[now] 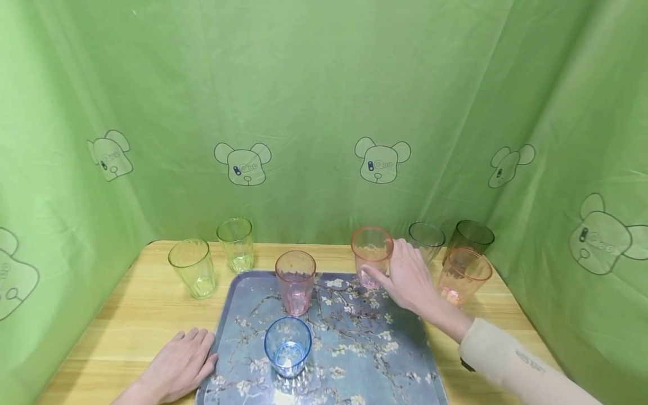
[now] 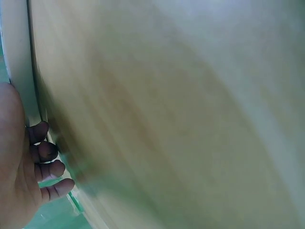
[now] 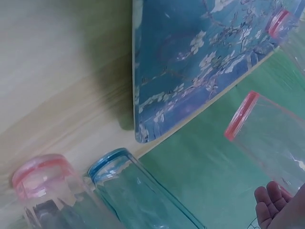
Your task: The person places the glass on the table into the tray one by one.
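My right hand (image 1: 409, 275) grips an orange-rimmed pink tumbler (image 1: 372, 250) over the tray's far right part. In the right wrist view the held tumbler's base (image 3: 242, 116) is apart from the tray, and only some fingers (image 3: 272, 202) show. On the flower-patterned blue tray (image 1: 354, 360) stand a pink tumbler (image 1: 296, 287) and, nearer, a blue tumbler (image 1: 288, 349). The left hand (image 1: 179, 363) rests palm down on the table at the tray's left edge, holding nothing; the left wrist view shows its fingertips (image 2: 57, 168) slightly bent.
Two green tumblers, one nearer (image 1: 194, 270) and one farther (image 1: 237, 247), stand left of the tray. To the right are a bluish tumbler (image 1: 427, 239), a dark grey one (image 1: 473, 233) and an orange-pink one (image 1: 463, 275). A green curtain (image 1: 314, 112) surrounds the wooden table (image 1: 101, 337).
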`<action>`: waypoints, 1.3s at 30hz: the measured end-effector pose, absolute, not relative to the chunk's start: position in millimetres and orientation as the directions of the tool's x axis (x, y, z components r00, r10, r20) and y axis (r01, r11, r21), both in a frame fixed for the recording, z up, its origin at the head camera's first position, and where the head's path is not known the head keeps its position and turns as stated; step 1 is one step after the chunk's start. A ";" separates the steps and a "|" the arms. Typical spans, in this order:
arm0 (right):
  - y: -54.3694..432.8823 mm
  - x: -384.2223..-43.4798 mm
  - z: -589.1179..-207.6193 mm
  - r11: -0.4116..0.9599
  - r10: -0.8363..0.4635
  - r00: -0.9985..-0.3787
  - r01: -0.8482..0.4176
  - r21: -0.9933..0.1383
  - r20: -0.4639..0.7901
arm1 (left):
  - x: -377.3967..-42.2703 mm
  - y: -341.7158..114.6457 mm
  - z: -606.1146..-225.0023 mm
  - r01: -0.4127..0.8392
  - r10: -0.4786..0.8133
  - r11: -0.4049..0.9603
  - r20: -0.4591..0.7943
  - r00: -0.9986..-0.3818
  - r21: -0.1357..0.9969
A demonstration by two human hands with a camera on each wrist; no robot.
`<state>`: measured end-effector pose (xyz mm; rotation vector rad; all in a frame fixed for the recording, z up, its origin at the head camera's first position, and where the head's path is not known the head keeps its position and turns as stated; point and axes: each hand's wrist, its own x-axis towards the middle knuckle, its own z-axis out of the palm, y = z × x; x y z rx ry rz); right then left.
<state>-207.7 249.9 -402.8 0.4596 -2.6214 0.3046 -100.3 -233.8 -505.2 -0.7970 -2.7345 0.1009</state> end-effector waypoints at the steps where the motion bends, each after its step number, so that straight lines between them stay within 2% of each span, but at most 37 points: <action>1: 249.4 -206.5 -403.4 0.917 -0.270 -0.837 -0.375 -0.139 0.477 | -100.1 -233.6 -505.1 0.515 0.535 0.845 0.257 -0.805 -0.145; 12: 244.6 -198.4 -413.5 0.875 -0.294 -0.801 -0.445 -0.190 0.522 | -99.8 -232.8 -505.9 0.510 0.533 0.846 0.264 -0.804 -0.156; 30: 228.6 -188.0 -433.5 0.815 -0.285 -0.835 -0.469 -0.341 0.470 | -98.6 -232.9 -505.1 0.508 0.531 0.847 0.265 -0.805 -0.153; 39: 224.2 -190.2 -441.8 0.821 -0.279 -0.843 -0.458 -0.341 0.460 | -98.9 -233.1 -505.7 0.510 0.531 0.847 0.274 -0.802 -0.150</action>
